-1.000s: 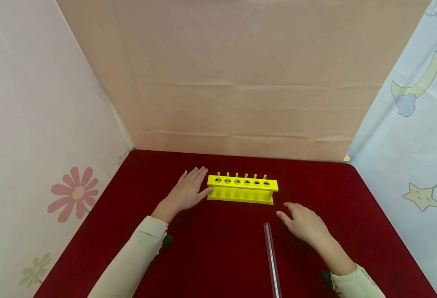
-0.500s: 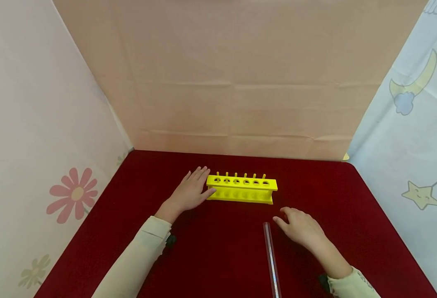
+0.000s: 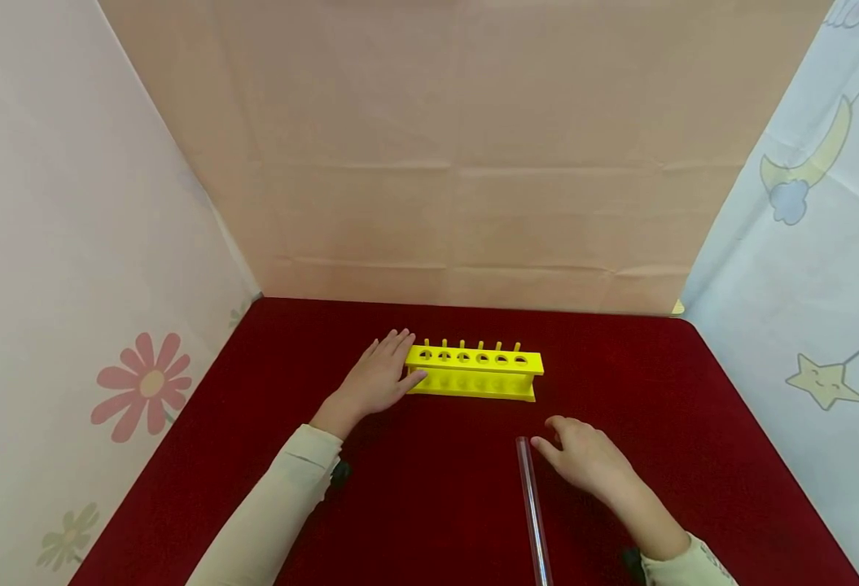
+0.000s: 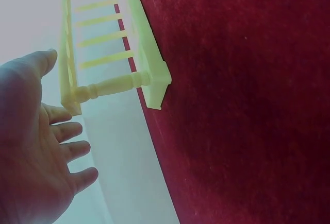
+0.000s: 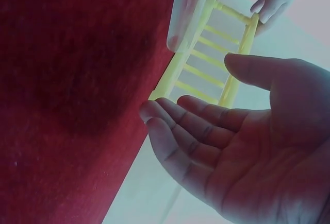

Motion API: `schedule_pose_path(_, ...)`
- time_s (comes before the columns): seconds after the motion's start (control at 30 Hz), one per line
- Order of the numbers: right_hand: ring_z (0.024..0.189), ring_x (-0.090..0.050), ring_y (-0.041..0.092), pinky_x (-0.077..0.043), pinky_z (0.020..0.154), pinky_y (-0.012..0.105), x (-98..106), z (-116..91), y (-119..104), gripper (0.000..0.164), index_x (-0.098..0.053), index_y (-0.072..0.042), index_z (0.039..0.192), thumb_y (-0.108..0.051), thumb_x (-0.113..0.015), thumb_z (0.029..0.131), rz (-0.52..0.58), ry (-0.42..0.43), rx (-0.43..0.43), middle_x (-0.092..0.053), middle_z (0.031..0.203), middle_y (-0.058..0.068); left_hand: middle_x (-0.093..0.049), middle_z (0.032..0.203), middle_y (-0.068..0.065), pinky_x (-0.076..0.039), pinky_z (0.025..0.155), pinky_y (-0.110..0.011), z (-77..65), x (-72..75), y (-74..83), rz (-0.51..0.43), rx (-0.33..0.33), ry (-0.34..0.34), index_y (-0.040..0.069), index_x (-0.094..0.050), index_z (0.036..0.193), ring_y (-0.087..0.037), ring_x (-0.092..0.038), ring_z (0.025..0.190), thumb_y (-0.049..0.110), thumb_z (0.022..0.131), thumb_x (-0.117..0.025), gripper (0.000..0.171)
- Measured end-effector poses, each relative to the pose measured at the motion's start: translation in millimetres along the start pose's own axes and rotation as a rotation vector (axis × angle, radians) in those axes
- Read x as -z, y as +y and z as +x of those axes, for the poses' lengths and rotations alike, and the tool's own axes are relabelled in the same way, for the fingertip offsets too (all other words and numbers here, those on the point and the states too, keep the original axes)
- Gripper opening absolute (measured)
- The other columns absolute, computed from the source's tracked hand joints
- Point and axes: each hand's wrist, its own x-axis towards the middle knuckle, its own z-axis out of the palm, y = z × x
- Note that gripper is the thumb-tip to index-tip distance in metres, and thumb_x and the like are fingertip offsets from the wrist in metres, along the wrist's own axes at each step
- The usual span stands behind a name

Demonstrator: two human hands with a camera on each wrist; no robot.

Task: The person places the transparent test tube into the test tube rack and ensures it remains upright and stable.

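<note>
A yellow test tube rack [image 3: 484, 359] stands at the middle of the table, with a row of round holes and pegs along its back. At its left end is my left hand [image 3: 374, 378], thumb in front and straight fingers beside the top plate. In the left wrist view, that hand [image 4: 36, 147] has its thumb and fingers spread by the rack's end, not wrapped round it. Nearer lies a clear test tube [image 3: 534, 513], its near end cut off by the frame. Just right of its far end, my right hand [image 3: 586, 460] hovers with relaxed fingers, holding nothing.
A dark red cloth [image 3: 429, 488] covers the table. A tan sheet [image 3: 458, 163] hangs behind it. Printed white sheets stand at the left [image 3: 48, 244] and right [image 3: 803, 285] edges.
My right hand has moved left and toward me, closer to the test tube. My left hand has shifted slightly right against the rack's end. Rack and tube stay put.
</note>
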Motion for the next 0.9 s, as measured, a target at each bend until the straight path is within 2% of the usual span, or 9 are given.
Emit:
schedule_pose_path(0.3,0.095,-0.07,0.034,-0.057,0.08,0.051,-8.3,-7.2,-6.4,0.041,-0.067,0.003,0.117,-0.032,-0.069,0.096,0.009,0.003,0.0,-0.071,0.111,0.018,-0.027,0.167,-0.01,-0.019,0.125,-0.048,2.1,-3.3,0.3,-0.009,0.009,0.011,0.008,-0.026,0.161,-0.028,-0.02,0.155,0.056,0.103,-0.047,0.078)
schedule_pose_path(0.5,0.092,-0.07,0.034,-0.057,0.078,0.05,-10.5,-9.8,-11.8,0.038,-0.068,0.001,0.113,-0.032,-0.07,0.095,-0.025,0.005,-0.012,-0.072,0.106,0.016,-0.027,0.167,-0.01,-0.019,0.125,-0.048,3.6,-5.6,0.2,-0.017,0.013,0.012,0.008,-0.026,0.161,-0.027,-0.02,0.155,0.056,0.103,-0.047,0.078)
schedule_pose_path(0.73,0.083,-0.068,0.027,-0.057,0.072,0.046,-13.3,-10.5,-13.4,0.037,-0.068,0.0,0.112,-0.033,-0.071,0.094,-0.032,-0.013,-0.032,-0.072,0.105,0.014,-0.026,0.167,-0.009,-0.019,0.125,-0.047,6.2,-5.7,-0.1,-0.009,0.01,0.01,0.009,-0.025,0.161,-0.027,-0.021,0.155,0.056,0.103,-0.046,0.078)
schedule_pose_path(0.9,0.072,-0.062,0.019,-0.054,0.064,0.04,-14.7,-10.1,-14.7,0.036,-0.069,-0.001,0.109,-0.034,-0.071,0.094,-0.03,-0.022,-0.038,-0.071,0.098,0.012,-0.027,0.167,-0.01,-0.02,0.125,-0.048,7.5,-5.0,1.1,-0.014,0.007,0.01,0.008,-0.025,0.161,-0.027,-0.022,0.154,0.056,0.103,-0.047,0.078)
